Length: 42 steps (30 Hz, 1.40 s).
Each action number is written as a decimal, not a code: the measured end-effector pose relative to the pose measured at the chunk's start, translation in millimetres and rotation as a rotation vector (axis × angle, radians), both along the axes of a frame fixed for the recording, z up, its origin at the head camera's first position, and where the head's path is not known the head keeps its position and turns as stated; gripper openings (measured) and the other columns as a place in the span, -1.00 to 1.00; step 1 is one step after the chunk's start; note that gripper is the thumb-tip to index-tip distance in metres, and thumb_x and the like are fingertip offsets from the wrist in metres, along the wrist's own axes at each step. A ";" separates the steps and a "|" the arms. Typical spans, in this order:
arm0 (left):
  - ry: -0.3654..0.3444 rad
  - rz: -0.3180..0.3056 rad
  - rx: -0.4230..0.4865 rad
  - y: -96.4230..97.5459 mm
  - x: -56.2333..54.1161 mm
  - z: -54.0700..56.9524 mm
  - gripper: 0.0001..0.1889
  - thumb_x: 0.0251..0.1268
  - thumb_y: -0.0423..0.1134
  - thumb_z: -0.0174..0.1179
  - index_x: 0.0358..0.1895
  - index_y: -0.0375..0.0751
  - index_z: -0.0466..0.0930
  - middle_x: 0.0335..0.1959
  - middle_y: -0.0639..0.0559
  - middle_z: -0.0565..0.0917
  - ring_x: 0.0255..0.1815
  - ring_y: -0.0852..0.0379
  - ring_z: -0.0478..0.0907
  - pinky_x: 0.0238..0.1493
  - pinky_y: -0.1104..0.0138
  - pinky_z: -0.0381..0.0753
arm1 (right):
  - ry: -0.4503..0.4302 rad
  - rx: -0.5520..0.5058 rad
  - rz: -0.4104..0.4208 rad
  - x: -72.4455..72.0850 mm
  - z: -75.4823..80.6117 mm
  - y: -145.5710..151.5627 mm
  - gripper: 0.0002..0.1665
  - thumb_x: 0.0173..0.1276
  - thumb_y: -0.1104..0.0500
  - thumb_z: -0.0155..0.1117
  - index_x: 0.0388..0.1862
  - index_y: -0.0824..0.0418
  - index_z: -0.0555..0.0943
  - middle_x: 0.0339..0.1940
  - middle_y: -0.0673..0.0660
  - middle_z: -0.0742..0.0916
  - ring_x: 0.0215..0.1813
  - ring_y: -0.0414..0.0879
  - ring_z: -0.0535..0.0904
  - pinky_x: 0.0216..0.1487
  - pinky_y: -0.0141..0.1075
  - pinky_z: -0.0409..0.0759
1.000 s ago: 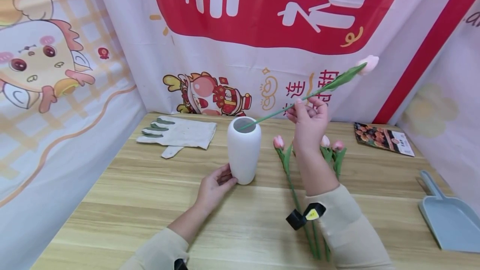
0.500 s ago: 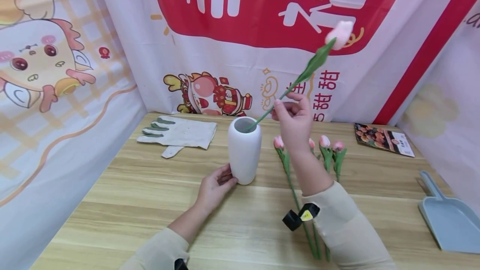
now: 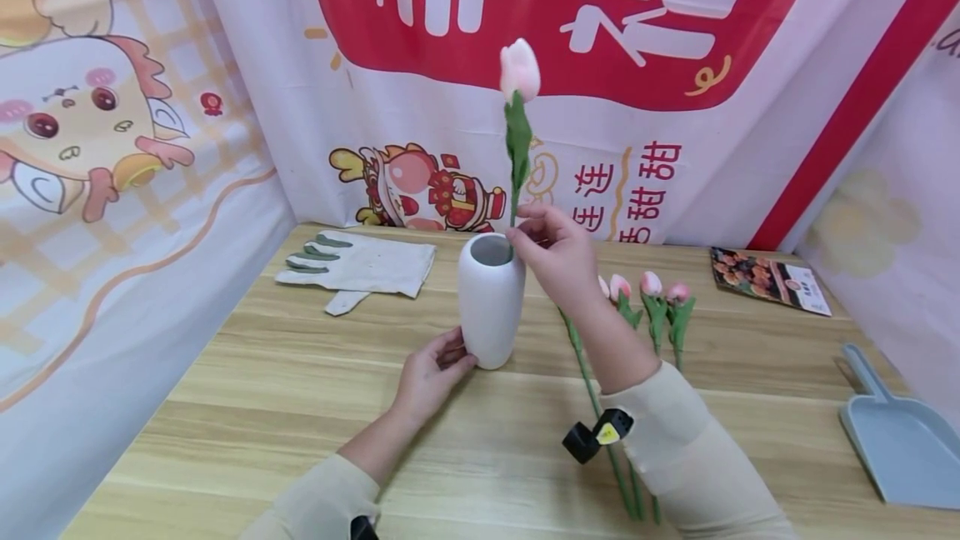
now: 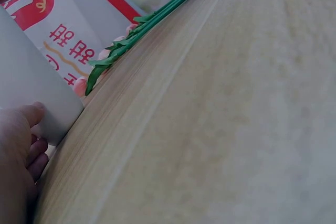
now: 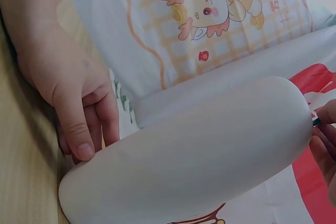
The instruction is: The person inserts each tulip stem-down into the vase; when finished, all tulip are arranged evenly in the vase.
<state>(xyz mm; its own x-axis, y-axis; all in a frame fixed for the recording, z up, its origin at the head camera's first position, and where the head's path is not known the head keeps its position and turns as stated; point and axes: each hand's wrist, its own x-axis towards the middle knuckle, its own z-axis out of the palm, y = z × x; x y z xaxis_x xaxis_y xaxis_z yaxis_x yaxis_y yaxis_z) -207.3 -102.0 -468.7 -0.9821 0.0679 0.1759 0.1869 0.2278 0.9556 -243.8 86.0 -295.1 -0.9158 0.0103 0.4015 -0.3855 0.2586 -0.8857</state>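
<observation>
A white vase (image 3: 491, 307) stands upright on the wooden table. Around its lower left side my left hand (image 3: 427, 377) holds it near the base, thumb in front; the left wrist view shows the same thumb (image 4: 32, 114) against the vase wall. Just above the vase's mouth, at its right rim, my right hand (image 3: 558, 261) pinches the green stem of a pale pink tulip (image 3: 519, 73). The tulip stands nearly vertical, its bloom and leaf above the hand. The stem's lower end is hidden inside the vase. In the right wrist view the right fingers (image 5: 323, 145) show at the edge.
Several pink tulips (image 3: 652, 307) lie on the table to the right, partly behind the right forearm. A white and green glove (image 3: 367, 263) lies at the back left. A printed card (image 3: 768, 280) and a grey-blue dustpan (image 3: 900, 444) lie at the right.
The right hand has moved left and down to the vase's rim, bringing the tulip from a rightward slant to nearly upright, its stem deeper in the vase. The left hand has stayed put.
</observation>
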 end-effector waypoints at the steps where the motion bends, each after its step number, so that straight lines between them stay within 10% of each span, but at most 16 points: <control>1: 0.002 0.002 -0.004 0.1 0.1 0.3 -0.51 0.18 -0.35 0.36 0.20 -0.35 0.54 0.07 -0.25 0.69 0.03 -0.12 0.69 0.06 0.27 0.71 | 0.001 0.013 0.004 0.2 0.2 0.4 -0.70 0.29 0.23 0.36 0.01 0.23 0.65 -0.26 0.19 0.70 -0.23 -0.10 0.57 -0.27 -0.49 0.61; 19: 0.000 0.001 -0.004 0.3 0.4 1.6 -0.51 0.18 -0.36 0.36 0.21 -0.35 0.53 0.06 -0.26 0.69 0.04 -0.12 0.69 0.06 0.28 0.72 | -0.023 -0.044 -0.009 3.0 -4.2 20.2 -0.65 0.30 0.26 0.35 0.07 0.28 0.65 -0.31 0.01 0.66 -0.27 -0.22 0.54 -0.28 -0.54 0.56; 42: 0.002 -0.006 0.012 2.9 -1.2 1.1 -0.41 0.09 -0.33 0.44 0.23 -0.37 0.50 -0.02 -0.27 0.71 0.03 -0.14 0.68 0.08 0.21 0.71 | -0.310 0.095 -0.319 38.9 -97.5 179.3 -0.54 0.36 0.08 0.32 0.14 0.31 0.57 -0.39 -0.38 0.59 -0.28 -0.45 0.51 -0.29 -0.62 0.59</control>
<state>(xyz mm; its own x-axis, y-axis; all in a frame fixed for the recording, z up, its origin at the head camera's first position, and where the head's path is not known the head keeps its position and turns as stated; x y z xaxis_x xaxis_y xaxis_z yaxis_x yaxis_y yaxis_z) -208.6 -99.0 -467.6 -0.9814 0.0714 0.1784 0.1898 0.2150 0.9580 -204.9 265.3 -392.6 -0.9499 0.2880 0.1213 0.0067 0.4066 -0.9136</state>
